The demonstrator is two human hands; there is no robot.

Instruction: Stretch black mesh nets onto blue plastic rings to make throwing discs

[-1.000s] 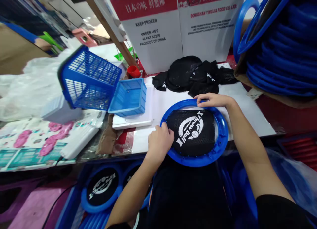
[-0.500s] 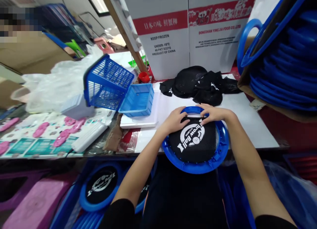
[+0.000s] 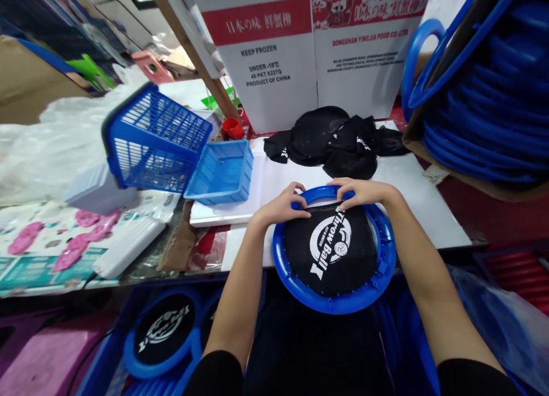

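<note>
A blue plastic ring frame (image 3: pixel 338 306) lies at the table's front edge, partly overhanging it. Black mesh fabric (image 3: pixel 358 259) printed "Throw Ball" in white covers most of its inside, with a gap along the far side. My left hand (image 3: pixel 285 206) curls over the far left of the rim, its fingertips at the mesh edge. At the far right, my right hand (image 3: pixel 362 194) is closed over the rim, thumb and fingers pinching the mesh edge. Behind the ring lies a heap of black mesh pieces (image 3: pixel 317 136) on a white board (image 3: pixel 420 204).
A cardboard box (image 3: pixel 418 142) of blue rings (image 3: pixel 489 133) stands at right. Left are a light blue tray (image 3: pixel 223 170), a blue basket (image 3: pixel 158 139) and a red cup (image 3: pixel 233 128). White cartons (image 3: pixel 274 104) rise behind. Finished-looking discs (image 3: pixel 163 330) sit below the table.
The camera view has shifted, moving the surroundings leftward. My left hand has moved left along the rim, and the far mesh edge shows more plainly between my hands.
</note>
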